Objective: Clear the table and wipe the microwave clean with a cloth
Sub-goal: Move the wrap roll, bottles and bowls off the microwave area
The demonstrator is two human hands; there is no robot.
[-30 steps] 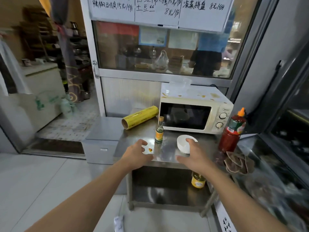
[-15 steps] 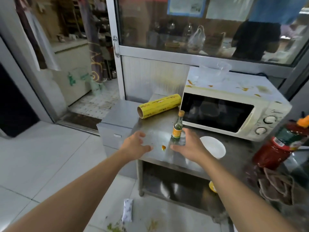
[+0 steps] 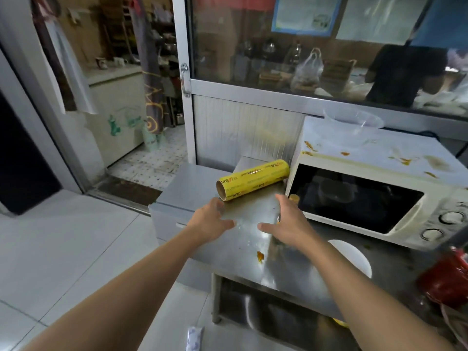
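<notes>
Moved forward and leftward since half a second earlier, both hands now close on the yellow roll, away from the white bowl. Left to right: left hand (image 3: 211, 220) over the steel counter (image 3: 228, 252), fingers spread and loose, clamped on nothing, fingertips just beside the roll's open near end. Yellow cling film roll (image 3: 253, 183) lying on its side at the counter's back left, far end near the microwave (image 3: 379, 196). Right hand (image 3: 288, 224) likewise spread and empty, partly hiding a small bottle (image 3: 294, 198) with only its cap visible. Orange sauce spot (image 3: 260, 256) on the counter; more splashes across the microwave top. White bowl (image 3: 352, 257) and red sauce bottle (image 3: 443, 279) further right. Roll probably light, stiff, smooth and inclined to roll; best gripped around the middle, or one hand at each end.
</notes>
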